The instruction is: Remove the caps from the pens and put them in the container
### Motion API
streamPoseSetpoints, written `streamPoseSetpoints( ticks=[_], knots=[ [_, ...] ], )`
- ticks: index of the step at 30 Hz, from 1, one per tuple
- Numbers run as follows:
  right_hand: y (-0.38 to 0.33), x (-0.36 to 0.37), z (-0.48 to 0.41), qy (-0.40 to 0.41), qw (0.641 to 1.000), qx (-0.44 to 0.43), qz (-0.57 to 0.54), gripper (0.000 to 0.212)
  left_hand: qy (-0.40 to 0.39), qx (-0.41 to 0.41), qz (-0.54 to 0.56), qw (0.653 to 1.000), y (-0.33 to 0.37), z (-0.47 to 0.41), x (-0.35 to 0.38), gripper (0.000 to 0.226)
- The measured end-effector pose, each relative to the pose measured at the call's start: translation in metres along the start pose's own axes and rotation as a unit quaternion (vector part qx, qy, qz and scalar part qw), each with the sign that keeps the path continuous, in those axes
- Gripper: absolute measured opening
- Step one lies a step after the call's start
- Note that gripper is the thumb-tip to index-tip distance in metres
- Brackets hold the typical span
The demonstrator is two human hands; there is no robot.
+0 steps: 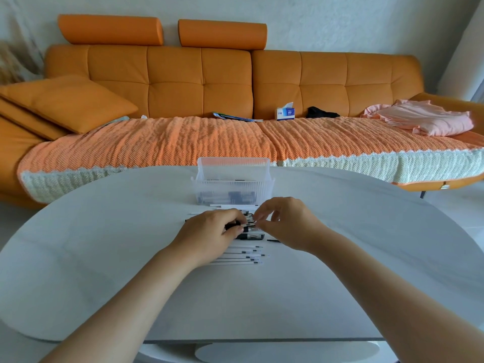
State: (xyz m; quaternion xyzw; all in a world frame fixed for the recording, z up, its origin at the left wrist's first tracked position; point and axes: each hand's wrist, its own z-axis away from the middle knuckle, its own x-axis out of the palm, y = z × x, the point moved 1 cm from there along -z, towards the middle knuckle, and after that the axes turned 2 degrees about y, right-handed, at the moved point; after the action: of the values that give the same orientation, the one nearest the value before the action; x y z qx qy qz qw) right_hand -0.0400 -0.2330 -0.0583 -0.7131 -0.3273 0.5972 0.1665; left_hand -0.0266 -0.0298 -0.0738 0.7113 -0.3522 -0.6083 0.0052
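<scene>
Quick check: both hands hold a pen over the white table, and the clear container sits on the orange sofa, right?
No. The head view shows the clear container standing on the white table, not on the orange sofa. The left hand and right hand do hold a pen.

The left hand (209, 233) hides most of the pen (249, 228); contents of the container (233, 188) are blurred.

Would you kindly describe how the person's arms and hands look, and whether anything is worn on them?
Both are bare: the left hand and right hand have no gloves, and no sleeve, watch or bracelet shows anywhere up to the frame's edge. Any ring is too small to tell.
</scene>
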Motion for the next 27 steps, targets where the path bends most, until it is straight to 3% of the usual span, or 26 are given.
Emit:
streamPoseSetpoints(
  ticks=[11,27],
  knots=[
    [0.003,-0.003,0.004,-0.021,1.0,-0.012,0.003,0.005,0.058,0.024,-0.013,0.998,0.012,-0.004,0.003,0.01],
    [0.017,-0.013,0.005,-0.023,0.998,0.047,0.043,0.011,0.089,0.048,-0.033,0.994,0.022,-0.011,0.013,0.003]
  ],
)
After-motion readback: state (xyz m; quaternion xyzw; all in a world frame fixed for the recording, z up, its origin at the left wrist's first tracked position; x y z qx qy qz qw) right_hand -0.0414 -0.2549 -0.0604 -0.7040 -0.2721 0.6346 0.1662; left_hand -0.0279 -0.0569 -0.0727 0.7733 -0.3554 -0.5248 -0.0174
